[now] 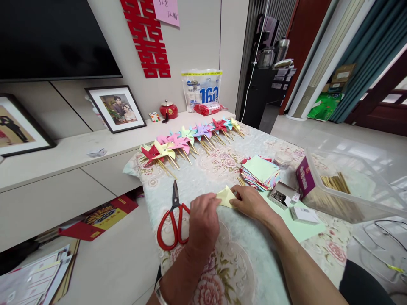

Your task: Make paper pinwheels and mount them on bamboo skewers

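Paper: one small pale yellow paper piece [225, 197] with a pointed top corner is being held between the two hands, over the pastel floral tablecloth [251, 239]; whether the cloth is being touched by it cannot be told.

Hands: the paper's left edge is being pinched by the fingertips of the left hand [204, 220]; its right side is being gripped between thumb and fingers of the right hand [249, 201].

Scissors: one pair with red looped handles and dark metal blades [175, 204] is being partly covered by the left hand.

Squares: one stack of multicoloured paper squares [260, 170], pale green uppermost, is being kept beyond the right hand.

Fasteners: small metal pieces [279, 198] are being contained in an open white cardboard box [289, 189].

Sticks: thin tan wooden sticks [333, 183] are being stored in a clear plastic bin [346, 208], far right.

Pinwheels: one row of multicoloured paper pinwheels on sticks [203, 130] is being laid out along the far side.
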`<state>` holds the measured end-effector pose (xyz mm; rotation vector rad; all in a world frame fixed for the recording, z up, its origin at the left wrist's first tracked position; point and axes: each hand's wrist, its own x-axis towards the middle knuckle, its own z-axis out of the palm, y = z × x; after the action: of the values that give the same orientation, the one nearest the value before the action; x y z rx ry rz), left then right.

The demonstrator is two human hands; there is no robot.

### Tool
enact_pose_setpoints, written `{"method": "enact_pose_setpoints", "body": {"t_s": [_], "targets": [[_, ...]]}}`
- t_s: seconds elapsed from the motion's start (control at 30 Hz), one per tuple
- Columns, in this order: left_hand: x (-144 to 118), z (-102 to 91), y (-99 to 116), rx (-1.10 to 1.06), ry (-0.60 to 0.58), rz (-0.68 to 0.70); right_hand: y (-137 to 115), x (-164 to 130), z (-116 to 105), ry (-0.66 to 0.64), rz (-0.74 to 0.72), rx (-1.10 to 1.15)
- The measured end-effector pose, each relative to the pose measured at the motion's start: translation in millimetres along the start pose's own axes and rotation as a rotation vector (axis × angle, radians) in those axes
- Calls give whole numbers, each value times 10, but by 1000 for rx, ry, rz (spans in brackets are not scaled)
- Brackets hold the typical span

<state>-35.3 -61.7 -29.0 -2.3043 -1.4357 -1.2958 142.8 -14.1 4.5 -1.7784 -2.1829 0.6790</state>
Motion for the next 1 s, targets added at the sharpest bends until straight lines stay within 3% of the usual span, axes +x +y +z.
{"method": "enact_pose_setpoints", "body": {"t_s": [0.1, 0.23, 0.4, 0.67, 0.77, 0.9, 1.0], "targets": [[-63, 38, 135, 5, -118, 168, 5, 1, 1, 3, -9, -4], [-150, 144, 188, 184, -219, 221, 12, 0, -1, -5, -17, -4], [-211, 194, 177, 286, -243, 224, 22, 7, 1, -12, -16, -1], [-187, 166, 246, 235, -202, 251, -9, 9, -5, 21, 1, -8], [-148, 146, 226, 167, -182, 165, -27, -2, 0, 34, 14, -14], [-85, 134, 110, 100, -125, -62, -32, -7, 11, 36, 26, -15], [-37, 144, 9, 34, -173, -221, -29, -3, 11, 32, 24, -15]]}}
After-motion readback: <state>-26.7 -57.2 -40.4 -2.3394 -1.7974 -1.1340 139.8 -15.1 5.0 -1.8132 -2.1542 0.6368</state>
